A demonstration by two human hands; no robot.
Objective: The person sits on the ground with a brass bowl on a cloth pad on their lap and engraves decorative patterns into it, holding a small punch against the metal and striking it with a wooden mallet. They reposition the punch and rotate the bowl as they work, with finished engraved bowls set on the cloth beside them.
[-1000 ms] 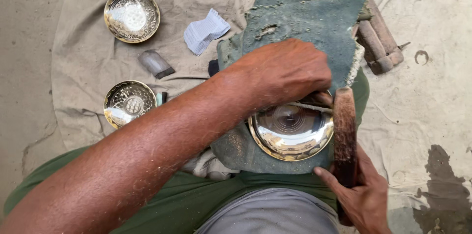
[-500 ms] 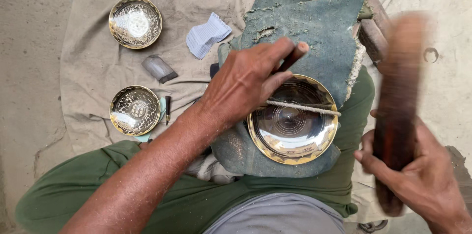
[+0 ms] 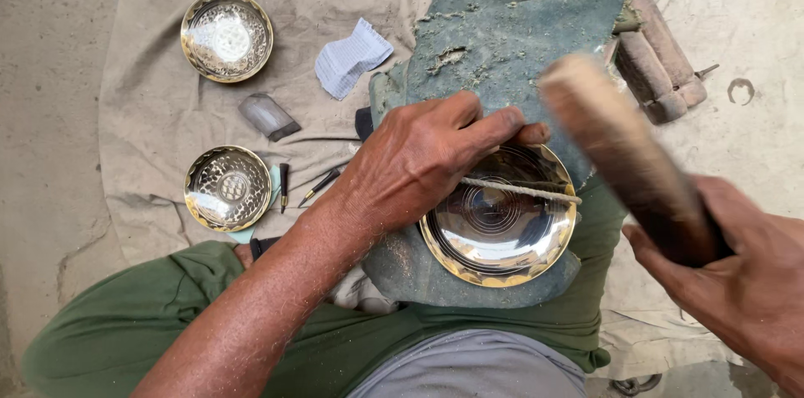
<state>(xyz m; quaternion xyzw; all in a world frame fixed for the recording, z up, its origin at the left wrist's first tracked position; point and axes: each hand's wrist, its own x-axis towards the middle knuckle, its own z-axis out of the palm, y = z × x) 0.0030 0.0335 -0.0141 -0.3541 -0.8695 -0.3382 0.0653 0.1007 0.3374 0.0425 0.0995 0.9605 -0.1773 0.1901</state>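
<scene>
A view from above is given of a person seated on the ground, with green-clad legs at the bottom of the frame. A brass bowl (image 3: 499, 226), round and shiny with ring marks inside, is rested on a worn green cloth (image 3: 511, 55) laid over the lap. The left hand (image 3: 419, 159) is pressed down at the bowl's upper left rim, its fingers closed around a thin rod-like tool (image 3: 519, 190) that is laid across the bowl's inside. The right hand (image 3: 741, 281), at the lower right, is wrapped tightly around the lower end of a thick wooden mallet (image 3: 624, 155), which is raised above the bowl's right side and is blurred.

On the beige sheet (image 3: 151, 113) spread to the left, two more patterned brass bowls are seen: one at the upper left (image 3: 226, 35) and one lower (image 3: 228, 188), well apart from each other. Between them a small grey metal block (image 3: 268, 116) is lying. A folded scrap of white lined paper (image 3: 352, 57) is placed near the green cloth's left edge. Two small dark punches (image 3: 301, 184) are lying just beside the lower bowl. Short wooden blocks (image 3: 662, 67) are visible at the upper right, beside the cloth.
</scene>
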